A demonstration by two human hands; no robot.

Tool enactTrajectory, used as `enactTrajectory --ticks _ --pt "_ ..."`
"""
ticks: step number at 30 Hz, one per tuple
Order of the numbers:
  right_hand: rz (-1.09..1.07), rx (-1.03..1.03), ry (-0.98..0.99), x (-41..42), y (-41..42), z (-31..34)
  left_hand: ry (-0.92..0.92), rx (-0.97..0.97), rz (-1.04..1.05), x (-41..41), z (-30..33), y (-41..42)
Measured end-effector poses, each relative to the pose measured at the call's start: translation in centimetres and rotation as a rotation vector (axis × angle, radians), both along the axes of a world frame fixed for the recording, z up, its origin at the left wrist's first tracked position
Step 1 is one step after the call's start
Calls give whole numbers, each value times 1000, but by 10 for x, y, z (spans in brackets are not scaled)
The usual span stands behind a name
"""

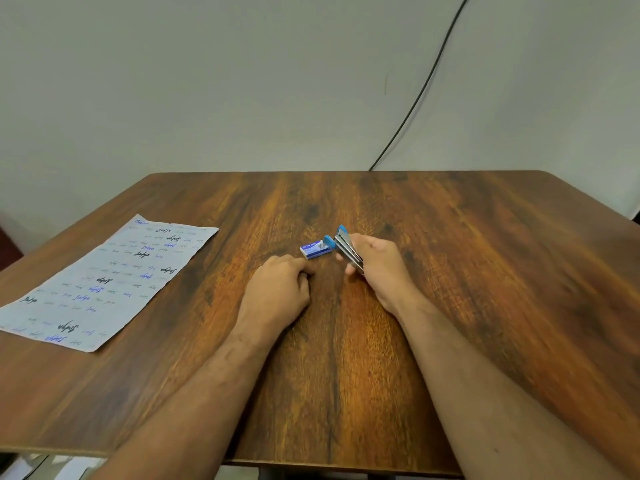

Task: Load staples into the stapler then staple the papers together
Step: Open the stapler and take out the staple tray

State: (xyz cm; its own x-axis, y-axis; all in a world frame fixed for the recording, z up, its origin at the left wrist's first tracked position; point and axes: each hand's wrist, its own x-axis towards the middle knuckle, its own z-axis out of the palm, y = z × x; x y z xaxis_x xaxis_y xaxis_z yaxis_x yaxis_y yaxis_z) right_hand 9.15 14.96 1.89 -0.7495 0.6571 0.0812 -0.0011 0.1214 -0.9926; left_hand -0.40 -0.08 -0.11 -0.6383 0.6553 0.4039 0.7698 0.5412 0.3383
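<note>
**Stapler opened, staples not yet loaded**

A person's right hand (375,263) grips a blue-and-metal stapler (347,249) just right of a small blue staple box (316,249) at the middle of a wooden table (485,271). The fingers are curled round the stapler's rear half; its blue-tipped arms appear swung apart, one tip touching or almost touching the box. Whether any staples sit in the channel cannot be told from here. The left hand (277,289) rests on the table just below and left of the box, fingers loosely curled, holding nothing that can be seen. The papers (107,282), covered in handwriting, lie flat well to the left of the box, untouched.

Judged from this, loading is the step in hand. The risks lie in the small parts: a strip pulled carelessly from the box could break or scatter on the wood, and one seated crooked in the channel could jam the stapler. With only one hand on it, the sprung arm could also snap closed on a finger.
</note>
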Motion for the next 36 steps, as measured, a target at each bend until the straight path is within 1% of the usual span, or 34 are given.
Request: enactTrajectory --ticks 4,7,8,9,11,12,13,15,17,19,24,30,36 --pt "-29 -91 112 0 -5 -2 -59 3 52 2 4 1" --pt "-23 -172 200 3 -3 -3 -228 16 175 5 20 14" --pt "-16 -190 216 3 -2 -4 -313 97 197 7 25 20" --pt "-7 -200 225 3 -2 -5 -434 235 185 8 29 28" --pt "10 -189 231 1 0 -8 -738 589 60 11 30 39" --pt "14 -180 232 1 1 -9 -854 723 -9 12 27 42" --pt "14 -170 225 0 3 -10 -919 802 -89 12 24 43" --pt "29 -162 208 -1 7 -14 -947 819 -202 13 21 41" --pt "50 -154 193 -3 8 -15 -968 813 -235 11 21 40" --pt "54 -154 193 -4 8 -16 -993 816 -236 9 19 40" --pt "76 -139 176 1 6 -13 -960 746 -216 10 16 40" --pt "117 -127 146 6 5 -9 -965 754 -203 12 18 38" --pt "60 -110 145 3 6 -13 -972 774 -224 17 20 36"
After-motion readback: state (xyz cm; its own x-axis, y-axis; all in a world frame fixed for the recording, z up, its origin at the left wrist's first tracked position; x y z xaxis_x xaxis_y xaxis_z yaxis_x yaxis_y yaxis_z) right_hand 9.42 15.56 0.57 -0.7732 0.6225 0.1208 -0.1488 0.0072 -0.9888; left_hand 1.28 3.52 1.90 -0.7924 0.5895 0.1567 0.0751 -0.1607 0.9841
